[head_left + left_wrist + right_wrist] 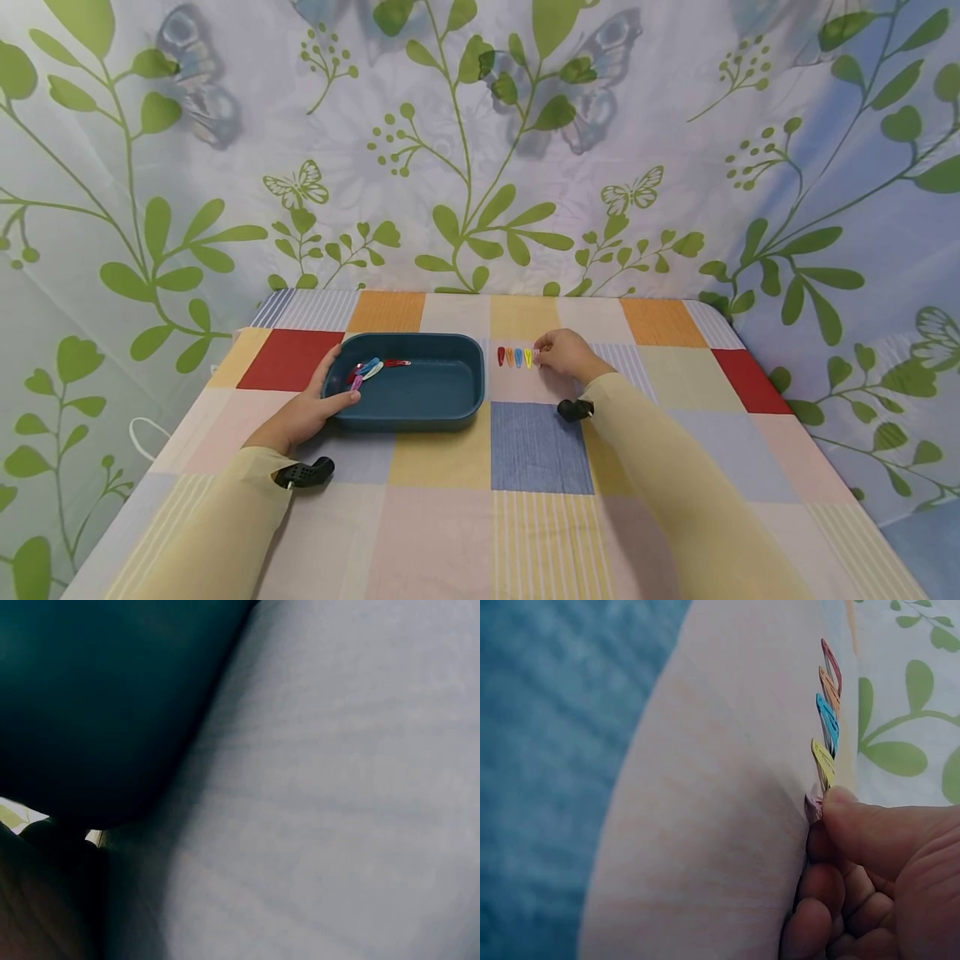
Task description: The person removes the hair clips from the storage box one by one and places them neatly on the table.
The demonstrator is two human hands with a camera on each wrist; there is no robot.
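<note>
My right hand (567,354) pinches a pale pink snap hair clip (812,804) between thumb and forefinger, down at the cloth. Beside it, a row of clips runs off to the left: a yellow clip (528,357), a blue clip (518,357), an orange clip (509,357) and a red clip (501,357). At the left end of a dark blue tray (420,421), my left hand (300,417) grips the corner, thumb over the rim and fingers along the outer wall. Inside the tray's left part lies a small heap of clips (370,369) in several colours.
A patchwork-patterned cloth (435,533) covers the table. Behind it hangs a curtain (337,125) with green leaves and butterflies. A white cable (138,437) loops beside the table's left edge. Each wrist wears a black camera (306,473).
</note>
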